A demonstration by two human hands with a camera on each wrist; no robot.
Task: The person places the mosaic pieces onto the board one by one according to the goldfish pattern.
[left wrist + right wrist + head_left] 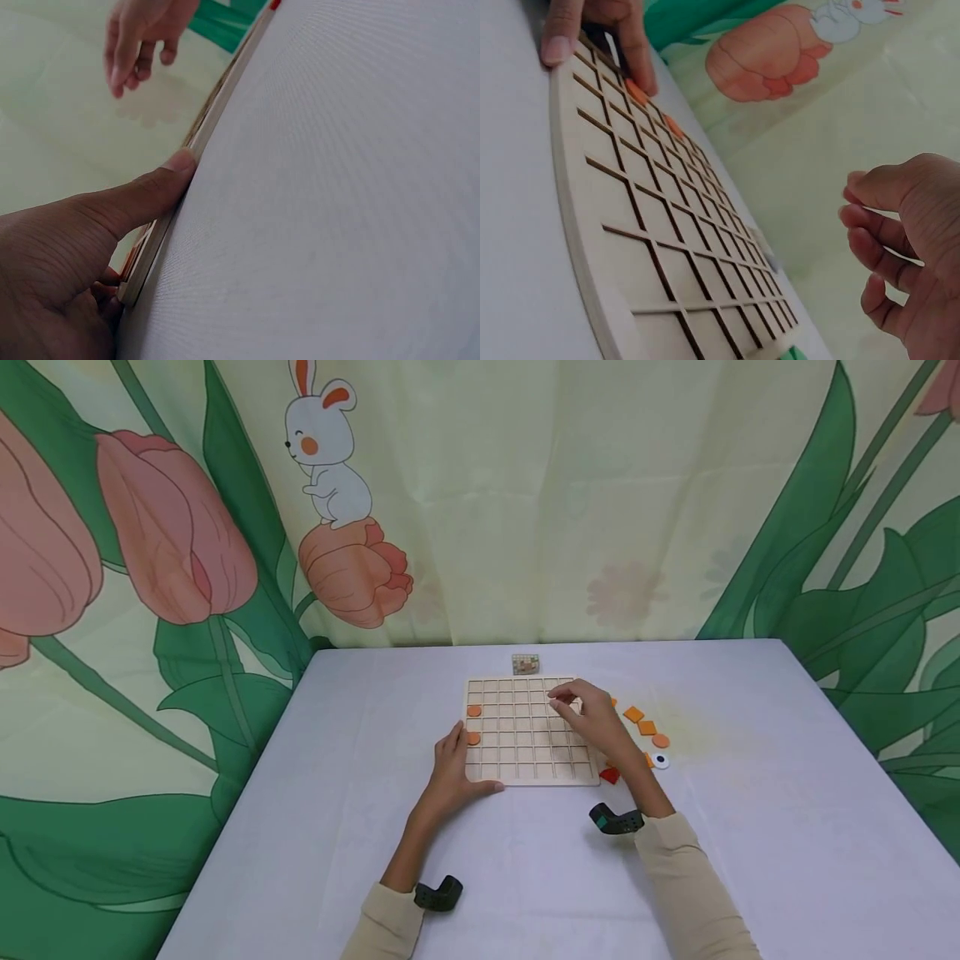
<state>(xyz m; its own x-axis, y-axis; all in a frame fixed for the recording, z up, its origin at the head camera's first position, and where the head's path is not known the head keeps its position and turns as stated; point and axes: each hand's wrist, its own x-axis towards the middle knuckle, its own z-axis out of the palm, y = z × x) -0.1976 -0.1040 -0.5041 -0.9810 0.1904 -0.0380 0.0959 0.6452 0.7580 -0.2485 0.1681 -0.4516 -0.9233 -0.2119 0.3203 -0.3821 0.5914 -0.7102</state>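
Observation:
A wooden grid board (533,779) lies flat on the table, with two orange discs (474,711) in squares by its left edge. My left hand (448,777) grips the near left corner, fingers along the left side. The left wrist view shows that hand's thumb (142,196) against the front edge (225,94). Above the board's far right part, my right hand (592,718) hovers with bent fingers and its thumb apart from the index finger. The right wrist view shows nothing between the fingers of this hand (907,247).
Right of the board lie several orange squares (647,727), an orange disc (661,741), a white disc with a dark centre (660,761) and a red piece (610,775), some partly behind my right arm. A small patterned block (526,664) sits beyond the far edge.

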